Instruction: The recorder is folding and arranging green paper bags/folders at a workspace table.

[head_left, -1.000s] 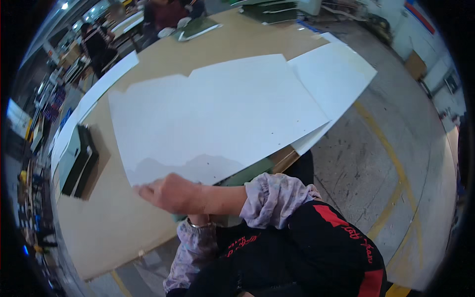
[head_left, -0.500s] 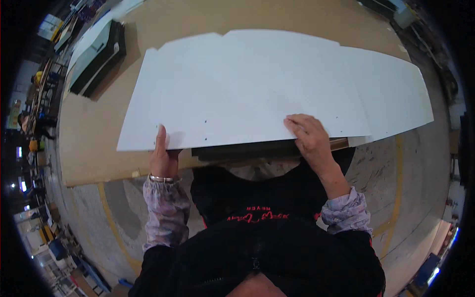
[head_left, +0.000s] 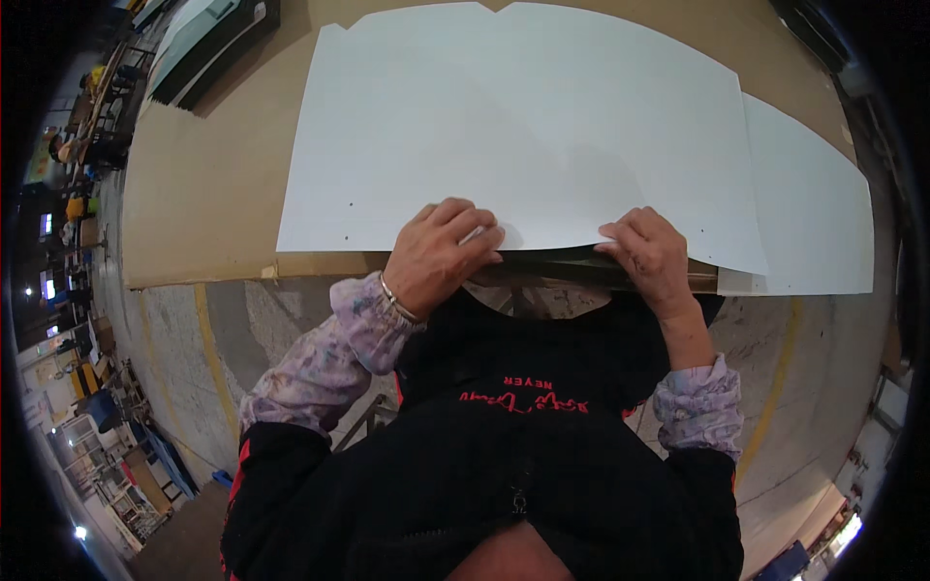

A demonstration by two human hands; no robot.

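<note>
A large white sheet [head_left: 523, 107] with a notched, curved far edge and small dark marks near its near corners lies in front of me. My left hand [head_left: 441, 247] is at the middle of its near edge, fingers bent over the top and thumb low at the edge. To the right, my right hand [head_left: 651, 254] pinches the same edge between thumb and fingers, and the edge bows up slightly there. Beneath, a second white sheet [head_left: 814, 194] sticks out on the right. Some of the left fingertips' grip is hidden.
Brown board covers the table [head_left: 203, 203], whose near edge runs just below the sheets. A dark-sided stack [head_left: 218, 48] lies at the far left, and another dark object [head_left: 814, 34] at the far right. Dark material [head_left: 562, 261] shows under the sheet's near edge.
My left hand has moved right from the sheet's left end to its middle, and its fingers have closed at the edge. My right hand has shifted slightly right and now pinches the edge.
</note>
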